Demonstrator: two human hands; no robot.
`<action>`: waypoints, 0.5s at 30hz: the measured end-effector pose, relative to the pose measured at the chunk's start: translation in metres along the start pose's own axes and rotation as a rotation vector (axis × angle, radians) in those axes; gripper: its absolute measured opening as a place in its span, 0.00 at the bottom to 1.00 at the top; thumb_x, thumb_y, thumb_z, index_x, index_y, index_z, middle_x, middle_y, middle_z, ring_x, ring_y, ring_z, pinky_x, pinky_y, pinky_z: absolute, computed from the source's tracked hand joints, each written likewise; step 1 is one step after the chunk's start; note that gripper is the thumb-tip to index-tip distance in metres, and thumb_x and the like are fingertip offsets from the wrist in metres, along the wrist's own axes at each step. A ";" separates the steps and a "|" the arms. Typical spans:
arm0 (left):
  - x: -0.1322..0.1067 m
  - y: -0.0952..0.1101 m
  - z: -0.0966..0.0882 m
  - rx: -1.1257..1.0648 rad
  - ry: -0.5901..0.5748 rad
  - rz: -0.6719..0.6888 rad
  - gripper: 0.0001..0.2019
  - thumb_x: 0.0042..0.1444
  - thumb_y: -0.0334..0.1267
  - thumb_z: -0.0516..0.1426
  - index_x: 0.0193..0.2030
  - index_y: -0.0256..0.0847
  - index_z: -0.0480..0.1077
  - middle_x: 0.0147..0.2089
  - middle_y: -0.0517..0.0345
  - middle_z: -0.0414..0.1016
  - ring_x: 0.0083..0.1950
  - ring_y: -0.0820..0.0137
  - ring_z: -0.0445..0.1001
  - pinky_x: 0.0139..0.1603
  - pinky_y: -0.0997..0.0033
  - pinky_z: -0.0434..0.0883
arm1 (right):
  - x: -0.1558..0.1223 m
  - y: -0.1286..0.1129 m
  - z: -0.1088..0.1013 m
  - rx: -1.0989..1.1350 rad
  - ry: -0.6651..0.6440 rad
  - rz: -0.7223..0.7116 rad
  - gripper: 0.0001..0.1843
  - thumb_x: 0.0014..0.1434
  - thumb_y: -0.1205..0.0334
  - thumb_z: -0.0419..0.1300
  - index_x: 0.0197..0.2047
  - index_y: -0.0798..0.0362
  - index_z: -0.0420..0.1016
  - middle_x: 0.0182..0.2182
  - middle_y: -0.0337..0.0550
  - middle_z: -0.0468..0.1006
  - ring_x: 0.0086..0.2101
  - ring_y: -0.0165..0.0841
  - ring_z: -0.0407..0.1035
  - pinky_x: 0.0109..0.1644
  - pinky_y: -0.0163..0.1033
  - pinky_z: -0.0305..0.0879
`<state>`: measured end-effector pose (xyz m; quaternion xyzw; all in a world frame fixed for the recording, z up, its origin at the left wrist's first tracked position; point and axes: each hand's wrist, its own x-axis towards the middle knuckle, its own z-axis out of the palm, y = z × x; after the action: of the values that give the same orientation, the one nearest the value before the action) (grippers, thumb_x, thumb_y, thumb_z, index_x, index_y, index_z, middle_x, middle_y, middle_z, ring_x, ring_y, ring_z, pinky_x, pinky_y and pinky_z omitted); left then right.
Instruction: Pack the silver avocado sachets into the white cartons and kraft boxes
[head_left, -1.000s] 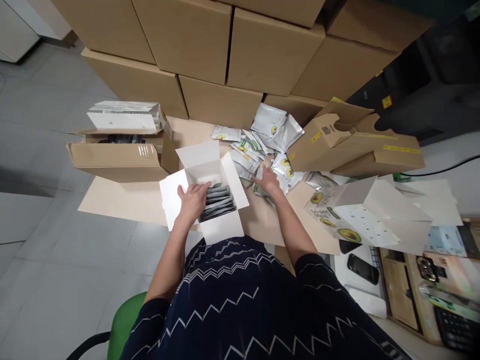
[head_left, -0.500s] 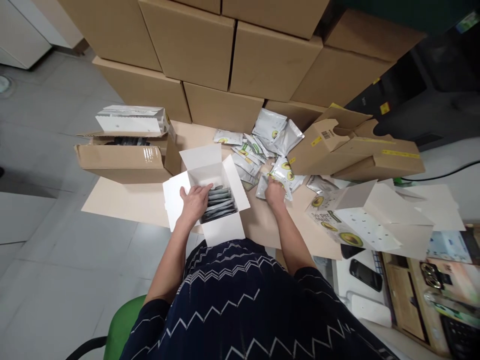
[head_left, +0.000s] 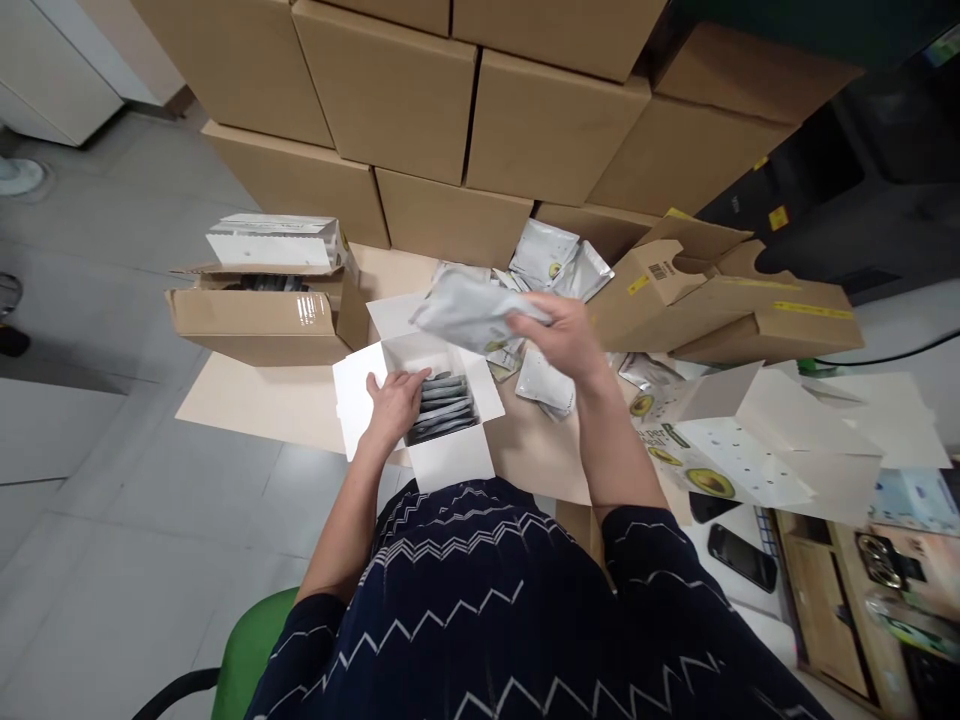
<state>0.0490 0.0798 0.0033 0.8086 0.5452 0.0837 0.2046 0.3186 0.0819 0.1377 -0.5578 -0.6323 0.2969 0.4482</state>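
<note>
Crosswise, the pouch [head_left: 466, 312] points its long axis leftward from the gripping right fingers [head_left: 527, 326], the left fingers [head_left: 409, 382] outstretched.

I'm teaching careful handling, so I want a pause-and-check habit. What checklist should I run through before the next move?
1. Right hand grips the pouch: ok, held at one end.
2. White box open: ok, flaps spread outward.
3. Left hand clear of the box opening: not ok, fingers reach inside.
4. Packed pouches lined up: ok, standing in a row.
5. Loose pouches tidy: not ok, heaped.
6. Held pouch's seal intact: cannot tell, blurred.
</note>
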 end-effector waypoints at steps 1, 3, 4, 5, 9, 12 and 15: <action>0.000 0.000 0.000 -0.001 0.003 0.002 0.22 0.68 0.35 0.44 0.64 0.48 0.68 0.55 0.47 0.78 0.62 0.57 0.68 0.68 0.29 0.42 | 0.008 -0.001 0.016 -0.006 -0.081 -0.015 0.14 0.60 0.54 0.61 0.43 0.51 0.83 0.39 0.40 0.82 0.42 0.37 0.76 0.48 0.41 0.71; 0.000 -0.001 0.001 -0.002 0.009 0.009 0.22 0.68 0.35 0.44 0.63 0.49 0.68 0.55 0.48 0.79 0.62 0.57 0.68 0.68 0.30 0.41 | 0.023 0.003 0.046 -0.048 -0.233 -0.039 0.13 0.61 0.59 0.59 0.44 0.52 0.82 0.42 0.40 0.82 0.45 0.37 0.75 0.52 0.40 0.69; 0.001 -0.002 0.002 0.001 0.012 0.011 0.22 0.68 0.35 0.44 0.63 0.49 0.68 0.55 0.48 0.79 0.62 0.57 0.69 0.68 0.30 0.42 | 0.030 0.006 0.060 -0.087 -0.296 -0.047 0.14 0.61 0.62 0.57 0.45 0.53 0.82 0.44 0.40 0.82 0.46 0.37 0.75 0.54 0.39 0.67; 0.001 -0.002 0.003 0.005 0.015 0.011 0.21 0.68 0.35 0.45 0.63 0.49 0.68 0.55 0.48 0.79 0.62 0.57 0.69 0.68 0.30 0.42 | 0.036 0.011 0.072 -0.139 -0.351 -0.052 0.14 0.60 0.64 0.57 0.45 0.53 0.82 0.45 0.40 0.82 0.48 0.37 0.74 0.55 0.38 0.66; 0.001 -0.003 0.004 0.009 0.016 0.004 0.22 0.68 0.35 0.44 0.63 0.49 0.68 0.55 0.47 0.78 0.61 0.57 0.69 0.68 0.30 0.42 | 0.052 0.030 0.111 -0.427 -0.510 -0.025 0.16 0.58 0.70 0.55 0.46 0.55 0.79 0.46 0.45 0.82 0.48 0.39 0.73 0.52 0.38 0.65; 0.000 -0.003 0.004 -0.001 0.013 -0.001 0.22 0.68 0.35 0.44 0.63 0.50 0.68 0.56 0.47 0.78 0.62 0.56 0.69 0.68 0.29 0.42 | 0.058 0.046 0.134 -0.600 -0.666 0.014 0.16 0.55 0.72 0.57 0.46 0.56 0.78 0.44 0.49 0.82 0.45 0.40 0.74 0.46 0.38 0.67; 0.000 -0.003 0.004 -0.002 0.004 -0.007 0.22 0.67 0.35 0.44 0.63 0.51 0.68 0.56 0.47 0.78 0.62 0.56 0.68 0.68 0.30 0.42 | 0.061 0.064 0.155 -0.698 -0.844 0.038 0.14 0.51 0.69 0.65 0.43 0.56 0.80 0.40 0.50 0.83 0.42 0.41 0.75 0.44 0.40 0.70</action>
<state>0.0478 0.0802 -0.0012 0.8063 0.5484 0.0851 0.2045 0.2085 0.1733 0.0310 -0.5170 -0.8081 0.2755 -0.0613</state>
